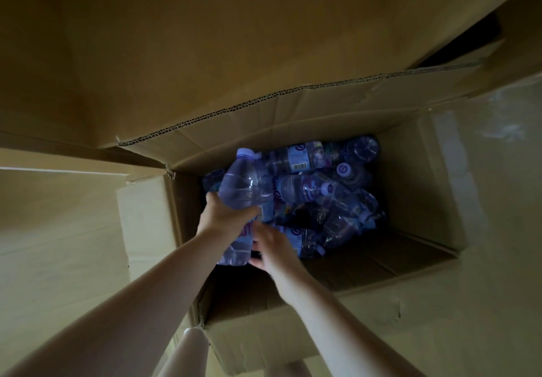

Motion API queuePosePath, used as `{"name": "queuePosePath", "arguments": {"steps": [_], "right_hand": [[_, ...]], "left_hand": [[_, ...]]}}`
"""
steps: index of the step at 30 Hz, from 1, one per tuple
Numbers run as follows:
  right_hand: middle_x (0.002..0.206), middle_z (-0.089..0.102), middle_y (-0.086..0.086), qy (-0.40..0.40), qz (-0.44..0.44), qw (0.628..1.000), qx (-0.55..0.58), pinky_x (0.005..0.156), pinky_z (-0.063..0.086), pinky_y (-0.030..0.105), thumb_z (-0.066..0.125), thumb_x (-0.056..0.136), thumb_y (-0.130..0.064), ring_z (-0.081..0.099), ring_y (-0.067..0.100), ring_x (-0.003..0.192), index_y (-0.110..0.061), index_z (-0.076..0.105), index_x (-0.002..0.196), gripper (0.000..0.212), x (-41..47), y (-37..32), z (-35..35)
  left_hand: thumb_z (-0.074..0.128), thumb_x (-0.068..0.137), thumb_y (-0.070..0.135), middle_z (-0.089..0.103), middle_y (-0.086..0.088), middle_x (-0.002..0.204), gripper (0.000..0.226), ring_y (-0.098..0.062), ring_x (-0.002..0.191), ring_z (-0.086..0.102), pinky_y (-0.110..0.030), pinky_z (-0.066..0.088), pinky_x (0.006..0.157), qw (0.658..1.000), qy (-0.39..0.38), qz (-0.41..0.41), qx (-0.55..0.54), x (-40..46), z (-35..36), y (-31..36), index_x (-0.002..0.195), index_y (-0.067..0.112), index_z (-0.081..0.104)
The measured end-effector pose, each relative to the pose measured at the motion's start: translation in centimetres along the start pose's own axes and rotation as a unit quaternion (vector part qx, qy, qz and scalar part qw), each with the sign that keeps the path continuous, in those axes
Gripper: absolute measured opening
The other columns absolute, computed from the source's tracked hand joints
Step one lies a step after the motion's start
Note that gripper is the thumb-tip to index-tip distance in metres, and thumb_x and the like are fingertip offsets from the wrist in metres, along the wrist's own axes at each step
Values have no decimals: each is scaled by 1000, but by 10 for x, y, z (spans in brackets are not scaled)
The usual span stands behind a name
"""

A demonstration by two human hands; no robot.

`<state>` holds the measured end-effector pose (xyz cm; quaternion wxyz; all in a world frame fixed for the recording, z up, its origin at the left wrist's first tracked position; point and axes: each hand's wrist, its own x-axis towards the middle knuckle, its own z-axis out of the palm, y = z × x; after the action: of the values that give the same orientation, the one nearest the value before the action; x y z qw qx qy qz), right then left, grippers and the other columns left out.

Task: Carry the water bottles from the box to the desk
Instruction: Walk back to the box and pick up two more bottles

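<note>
Looking straight down into an open cardboard box [410, 177], and both bare arms come up from the bottom of the frame and reach in. Starting at the left of the frame, a folded-out box flap [58, 215] lies flat and pale, with another big flap [205, 54] filling the whole upper part of the view. Just left of centre, the left hand [225, 218] has its grip curled round a purple-tinted water bottle [243, 189], holding it at the waist, cap pointing toward the top of the frame, base down near the wrists; the bottle stands raised above the heap below it. Right beside it, at centre frame, the right hand [272, 244] reaches under and past that held bottle, its fingers down among the plastic; its back faces the camera and the fingertips are hidden, so I cannot tell whether that grip is wide, narrow or holding anything. Moving right, the pile of bottles [331, 189] lies jumbled on the box floor, on their sides and crossing one another, lilac caps and pale blue labels catching the dim light, one barcode showing near the far wall. At the right of the frame, the box's inner wall rises bare, with a further flap [484, 171] spread outward beyond it.
</note>
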<state>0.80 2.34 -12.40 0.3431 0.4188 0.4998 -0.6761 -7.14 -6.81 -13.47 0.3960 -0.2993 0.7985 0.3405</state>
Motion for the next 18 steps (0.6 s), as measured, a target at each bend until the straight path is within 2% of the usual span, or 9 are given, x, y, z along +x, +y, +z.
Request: {"name": "queuePosePath", "arguments": {"steps": [2,4,6,9,11,14,16,18], "right_hand": [[91,71,2,51,34,997,44,73,51,25,43,100,-22,67,16,85,-14,64,97,22,18,-5,-21],[82,59,11,119,10,993,5,68,42,30,43,98,-9,54,22,73,-7,57,86,19,42,-8,-36],[82,50,13,117,-8,989,-89,68,35,34,47,94,-6,46,23,75,-10,54,87,11,64,-9,-39],[87,57,16,86,13,976,-198,69,42,31,54,93,-10,58,26,82,-7,57,97,6,100,-3,-32],[97,60,16,96,36,970,-222,75,46,31,60,92,-13,60,26,92,-1,58,109,21,122,-1,-26],[131,55,12,106,36,975,-190,95,47,32,73,85,-23,55,25,113,-2,42,139,65,146,8,-20],[139,52,10,110,18,983,-148,98,45,29,78,81,-28,54,23,119,-4,38,142,77,154,14,-19],[139,52,9,108,10,986,-123,100,44,30,81,78,-30,53,23,123,-5,40,142,80,160,17,-21]], "left_hand": [[76,69,40,51,4,82,62,-12,65,55,-24,38,48,999,35,-14,-3,2,0,-8,104,22,29],[75,70,42,49,6,81,60,-12,65,53,-23,36,49,998,59,-22,-10,4,3,-16,103,23,28],[74,70,43,51,5,83,60,-16,70,55,-28,44,57,997,74,-27,-12,6,8,-24,106,23,30],[75,69,46,56,1,96,66,-26,84,60,-40,53,76,995,96,-27,-24,12,17,-38,116,20,36],[76,68,45,63,-1,99,66,-26,85,64,-38,54,74,993,107,-14,-45,17,22,-49,118,18,44],[78,69,43,67,-2,99,63,-23,84,65,-29,49,66,991,112,-4,-79,25,27,-63,120,18,49],[77,71,44,68,-1,98,59,-22,83,67,-33,55,70,990,104,-4,-90,30,29,-68,118,18,53],[76,72,44,70,-1,96,53,-21,81,69,-38,59,72,990,95,-4,-104,34,31,-71,114,18,59]]}}
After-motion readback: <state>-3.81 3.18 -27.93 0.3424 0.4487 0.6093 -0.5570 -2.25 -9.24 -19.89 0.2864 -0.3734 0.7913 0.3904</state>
